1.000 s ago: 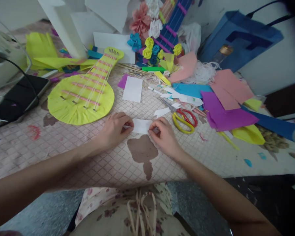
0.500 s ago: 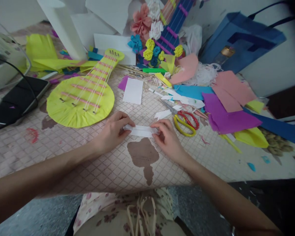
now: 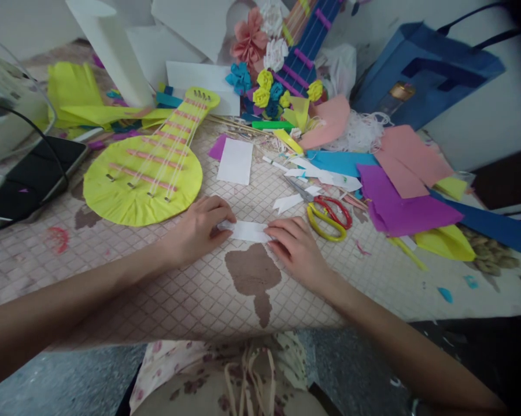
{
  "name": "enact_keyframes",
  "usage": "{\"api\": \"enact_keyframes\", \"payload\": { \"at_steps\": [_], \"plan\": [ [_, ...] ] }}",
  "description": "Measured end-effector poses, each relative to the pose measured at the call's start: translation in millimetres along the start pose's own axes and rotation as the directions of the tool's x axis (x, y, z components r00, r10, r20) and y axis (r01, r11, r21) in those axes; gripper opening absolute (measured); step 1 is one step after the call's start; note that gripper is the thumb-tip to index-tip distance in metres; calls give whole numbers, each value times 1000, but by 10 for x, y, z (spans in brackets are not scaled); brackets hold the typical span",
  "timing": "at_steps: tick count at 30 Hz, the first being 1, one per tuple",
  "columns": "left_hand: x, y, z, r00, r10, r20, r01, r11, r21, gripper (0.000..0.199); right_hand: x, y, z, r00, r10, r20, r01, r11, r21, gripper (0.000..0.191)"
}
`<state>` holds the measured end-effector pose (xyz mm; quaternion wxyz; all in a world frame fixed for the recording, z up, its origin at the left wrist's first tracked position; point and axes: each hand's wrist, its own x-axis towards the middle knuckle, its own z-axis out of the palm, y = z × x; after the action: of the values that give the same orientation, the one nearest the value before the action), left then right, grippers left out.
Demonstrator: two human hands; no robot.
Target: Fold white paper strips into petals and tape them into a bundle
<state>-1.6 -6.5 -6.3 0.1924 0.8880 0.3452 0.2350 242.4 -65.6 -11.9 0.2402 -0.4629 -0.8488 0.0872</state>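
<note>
Left hand [image 3: 202,228] and right hand [image 3: 301,248] pinching opposite ends of strip [image 3: 249,231], left of scissors [image 3: 327,218]. Strip narrower, right hand flatter than a second ago. Counter [image 3: 177,306] lattice-patterned, purple paper [image 3: 410,199] right of scissors; floor [image 3: 91,370] grey.

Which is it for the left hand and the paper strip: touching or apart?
Touching. The head view shows the left hand pinching the paper strip at its left end.

from afar i'm seeing a narrow white paper strip [image 3: 249,231], stretching crosswise, looking fairly flat, both short ends hiding from me, sitting just beyond a brown patch [image 3: 252,271]
</note>
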Motion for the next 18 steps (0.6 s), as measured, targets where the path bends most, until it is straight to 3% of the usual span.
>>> {"api": "enact_keyframes", "payload": {
  "at_steps": [4, 8, 18],
  "plan": [
    [-34, -15, -1, 991, 133, -9, -132, 989, 68, 21, -19, 7, -33, 995, -79, 59, 85, 989, -119, 24],
    [-59, -33, -13, 969, 241, 55, -246, 961, 125, 17, -20, 16, -52, 991, -112, 75, 124, 978, -169, 23],
    [-53, -116, -86, 942, 290, 169, -308, 947, 95, 25, -57, 71, -62, 976, -168, 136, 191, 965, -181, 26]
  ]
}}
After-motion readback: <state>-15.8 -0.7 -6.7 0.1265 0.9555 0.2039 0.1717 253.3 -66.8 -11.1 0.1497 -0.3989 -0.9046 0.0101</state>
